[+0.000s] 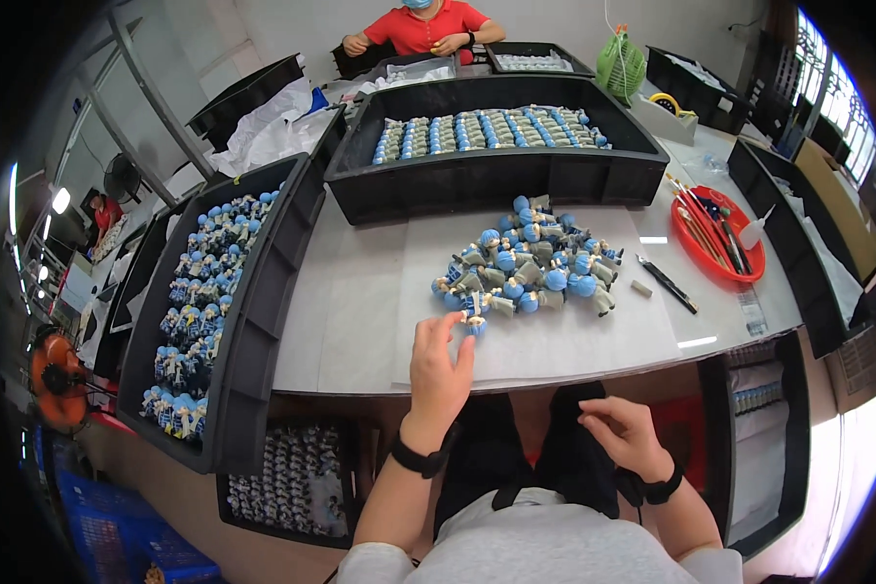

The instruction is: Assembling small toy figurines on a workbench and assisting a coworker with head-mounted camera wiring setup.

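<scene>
A loose heap of small figurines (526, 258) with blue heads and grey bodies lies on the white-covered table. My left hand (440, 368) reaches to the near edge of this heap. Its index fingertip touches a blue-headed figurine (475, 324), with the thumb apart beside the head; no firm grip shows. Over my lap, off the table's front edge, hovers my right hand (625, 430). Its fingers are loosely curled, thumb and forefinger tips slightly apart, and nothing shows in them.
Behind the heap, a black crate (496, 175) holds rows of figurines. Another crate (253, 321) of figurines stands left. Right lie a black pen-like tool (668, 284), a small grey block (641, 289) and a red basket (718, 234) of brushes. Across the table sits a co-worker (423, 31) in red.
</scene>
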Tool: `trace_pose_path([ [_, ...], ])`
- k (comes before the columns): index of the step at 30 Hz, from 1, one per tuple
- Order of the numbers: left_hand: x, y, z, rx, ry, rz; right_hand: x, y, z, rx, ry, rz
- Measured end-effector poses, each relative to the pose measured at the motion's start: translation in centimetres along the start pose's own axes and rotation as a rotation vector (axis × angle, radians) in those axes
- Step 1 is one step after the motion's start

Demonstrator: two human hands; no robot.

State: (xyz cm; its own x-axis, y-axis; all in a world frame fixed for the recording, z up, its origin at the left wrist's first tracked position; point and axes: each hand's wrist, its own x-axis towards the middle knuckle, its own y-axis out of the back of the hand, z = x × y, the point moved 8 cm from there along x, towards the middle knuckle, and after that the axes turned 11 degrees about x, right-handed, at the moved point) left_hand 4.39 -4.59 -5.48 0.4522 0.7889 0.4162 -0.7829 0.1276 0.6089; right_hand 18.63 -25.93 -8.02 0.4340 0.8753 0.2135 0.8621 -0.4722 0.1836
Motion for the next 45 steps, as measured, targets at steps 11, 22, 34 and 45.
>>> trace_pose_path([
  [11, 0.0, -1.1, 0.5, -0.264, 0.100, -0.147, 9.2, -5.0, -1.6, 0.246, 0.083, 0.009],
  [22, 1.3, -6.0, 0.3, -1.258, 0.333, -0.325, 11.1, -5.9, 1.4, 0.699, -0.224, -0.117],
  [34, 0.8, -8.3, -0.9, -1.251, 0.423, -0.355, 10.8, -5.7, 2.9, 0.811, -0.355, -0.068],
  [45, 0.4, -8.3, -1.5, -1.086, 0.430, -0.326, 10.1, -4.9, 3.7, 0.705, -0.134, 0.105],
])
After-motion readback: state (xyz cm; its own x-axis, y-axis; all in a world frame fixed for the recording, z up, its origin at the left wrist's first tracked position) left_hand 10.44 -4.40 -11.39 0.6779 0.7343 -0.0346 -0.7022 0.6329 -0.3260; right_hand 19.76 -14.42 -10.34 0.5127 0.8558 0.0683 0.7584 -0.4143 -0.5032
